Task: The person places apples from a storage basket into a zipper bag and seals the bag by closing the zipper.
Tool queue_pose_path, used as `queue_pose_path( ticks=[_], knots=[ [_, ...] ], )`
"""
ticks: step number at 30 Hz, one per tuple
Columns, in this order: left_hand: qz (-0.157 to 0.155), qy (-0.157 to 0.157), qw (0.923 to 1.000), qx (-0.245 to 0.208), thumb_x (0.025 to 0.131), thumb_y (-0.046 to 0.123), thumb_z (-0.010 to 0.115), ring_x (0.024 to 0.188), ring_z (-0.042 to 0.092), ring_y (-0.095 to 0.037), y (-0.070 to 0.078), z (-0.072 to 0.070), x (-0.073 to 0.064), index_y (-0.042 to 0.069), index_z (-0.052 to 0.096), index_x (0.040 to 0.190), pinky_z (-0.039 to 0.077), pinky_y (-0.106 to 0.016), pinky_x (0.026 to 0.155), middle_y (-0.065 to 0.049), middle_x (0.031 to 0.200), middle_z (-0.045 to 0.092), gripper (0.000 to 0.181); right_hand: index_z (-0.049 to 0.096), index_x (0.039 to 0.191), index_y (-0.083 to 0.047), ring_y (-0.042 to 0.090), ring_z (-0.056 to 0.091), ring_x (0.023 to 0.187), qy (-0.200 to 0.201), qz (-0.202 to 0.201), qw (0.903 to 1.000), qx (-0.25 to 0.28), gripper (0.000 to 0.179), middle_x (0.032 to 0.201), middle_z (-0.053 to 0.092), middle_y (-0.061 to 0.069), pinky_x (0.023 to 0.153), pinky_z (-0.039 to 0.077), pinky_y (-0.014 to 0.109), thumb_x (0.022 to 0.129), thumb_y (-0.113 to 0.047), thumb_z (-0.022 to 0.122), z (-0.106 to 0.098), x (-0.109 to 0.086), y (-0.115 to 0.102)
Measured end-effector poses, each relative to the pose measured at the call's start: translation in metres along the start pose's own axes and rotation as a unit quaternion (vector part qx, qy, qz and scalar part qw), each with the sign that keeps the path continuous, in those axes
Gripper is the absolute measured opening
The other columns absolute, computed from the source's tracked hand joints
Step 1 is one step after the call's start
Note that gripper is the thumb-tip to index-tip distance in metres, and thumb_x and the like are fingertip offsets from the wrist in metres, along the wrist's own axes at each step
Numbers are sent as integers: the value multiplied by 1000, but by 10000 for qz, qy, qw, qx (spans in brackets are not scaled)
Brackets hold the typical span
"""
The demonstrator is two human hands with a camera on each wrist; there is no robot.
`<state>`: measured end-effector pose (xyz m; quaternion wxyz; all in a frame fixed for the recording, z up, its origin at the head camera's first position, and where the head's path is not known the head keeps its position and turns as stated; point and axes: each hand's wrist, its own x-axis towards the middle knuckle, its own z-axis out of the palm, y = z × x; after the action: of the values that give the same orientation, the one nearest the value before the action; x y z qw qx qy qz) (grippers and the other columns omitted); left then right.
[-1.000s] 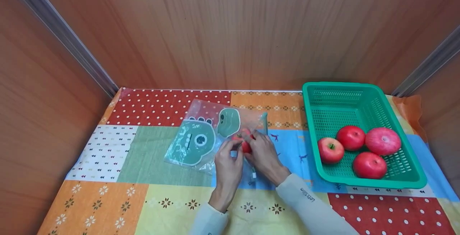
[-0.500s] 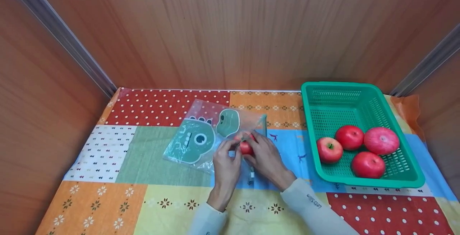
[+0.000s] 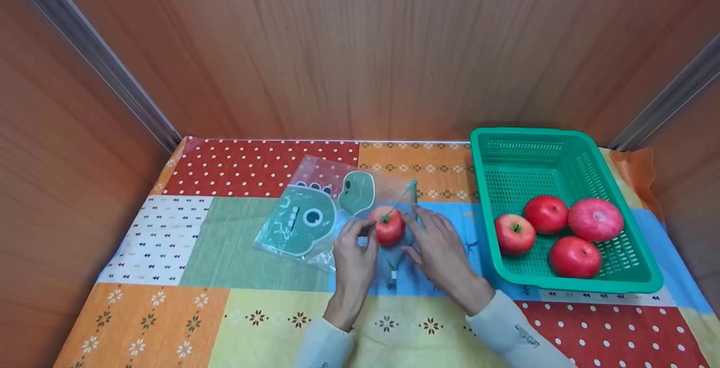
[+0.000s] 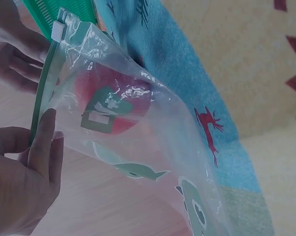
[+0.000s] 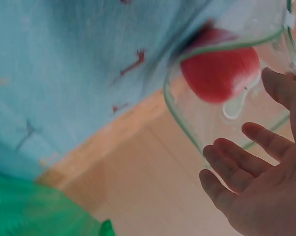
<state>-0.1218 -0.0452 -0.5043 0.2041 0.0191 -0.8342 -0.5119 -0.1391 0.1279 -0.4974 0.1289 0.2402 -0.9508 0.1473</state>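
A clear slider zip bag (image 3: 388,185) with green monster prints lies flat toward the left, its mouth facing right. Inside it, near the mouth, sits a red apple (image 3: 389,230); the right wrist view shows this apple (image 5: 219,73) within the green-edged opening. My left hand (image 3: 355,258) pinches the bag's edge just left of the apple. In the left wrist view, that hand's thumb and fingers (image 4: 47,140) grip the green zip strip. My right hand (image 3: 441,252) is beside the mouth with fingers spread and nothing held. The white slider (image 4: 58,30) is at one end of the strip.
A green plastic basket (image 3: 486,188) stands at the right with several more apples (image 3: 545,214) in its near half. A patchwork cloth (image 3: 253,266) covers the table. Wood-grain panels (image 3: 360,53) rise behind and on both sides.
My right hand has let go of the apple and drawn back to the right, fingers opening. The apple now shows inside the bag. My left hand has kept its grip on the bag's edge.
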Motion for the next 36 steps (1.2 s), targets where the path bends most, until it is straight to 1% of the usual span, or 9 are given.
queue_pose_path(
  ticks=[4,8,13,16,18,21,25,32,36],
  knots=[
    [-2,19,10000,5,91,-7,76,91,72,-22,-1,0,0,2,77,108,64,-42,80,-9,100,74,19,63,143,-7,40,59,132,117,-168,9993,-305,68,148,59,23,111,48,58,85,-29,91,-12,-5,3],
    [-47,-3,10000,-61,92,-6,76,93,72,-22,-1,-1,-1,3,77,110,65,-40,82,-8,103,74,20,64,142,-8,41,58,133,75,-130,9989,-434,68,148,59,22,111,48,59,84,-30,91,-23,-10,6],
    [-102,-40,9999,-58,93,-5,76,94,71,-21,-1,-1,-2,4,77,111,65,-35,81,-8,104,74,21,65,142,-7,42,58,132,139,-53,9986,-516,68,146,60,23,111,48,60,84,-29,91,-33,-15,14],
    [-73,-8,10000,-43,92,-6,76,92,71,-21,-2,0,-2,4,77,109,65,-37,80,-8,102,74,20,65,141,-6,42,59,132,169,39,9983,-564,69,146,60,23,110,48,60,83,-29,92,-38,-17,20],
    [7,45,10000,10,91,-7,76,90,71,-22,-2,0,-3,3,77,107,65,-38,79,-8,99,74,19,65,140,-5,43,59,131,191,105,9981,-580,70,146,60,24,111,48,60,81,-29,93,-42,-20,23],
    [51,74,9999,66,91,-7,76,89,72,-22,-2,1,-3,3,78,106,64,-37,78,-8,98,74,18,66,140,-3,44,58,132,189,209,9976,-632,71,147,59,25,112,47,60,79,-28,94,-49,-23,29],
    [-24,35,10000,87,91,-5,77,90,72,-21,-1,0,-4,3,78,108,64,-33,79,-8,99,74,19,65,140,-2,45,57,133,164,336,9974,-610,72,148,57,25,112,47,61,79,-25,95,-57,-27,36],
    [2,37,10000,87,91,-7,77,91,72,-22,-1,0,-4,3,78,109,65,-34,81,-8,100,74,20,66,138,1,46,57,132,342,495,9970,-495,74,146,58,26,110,47,63,74,-20,98,-71,-35,53],
    [-26,-4,10000,47,91,-7,77,91,72,-21,-2,0,-4,3,77,109,65,-33,81,-8,101,74,20,64,138,3,49,56,132,356,733,9957,-450,78,144,58,29,107,47,66,71,-17,99,-80,-40,65]
  ],
)
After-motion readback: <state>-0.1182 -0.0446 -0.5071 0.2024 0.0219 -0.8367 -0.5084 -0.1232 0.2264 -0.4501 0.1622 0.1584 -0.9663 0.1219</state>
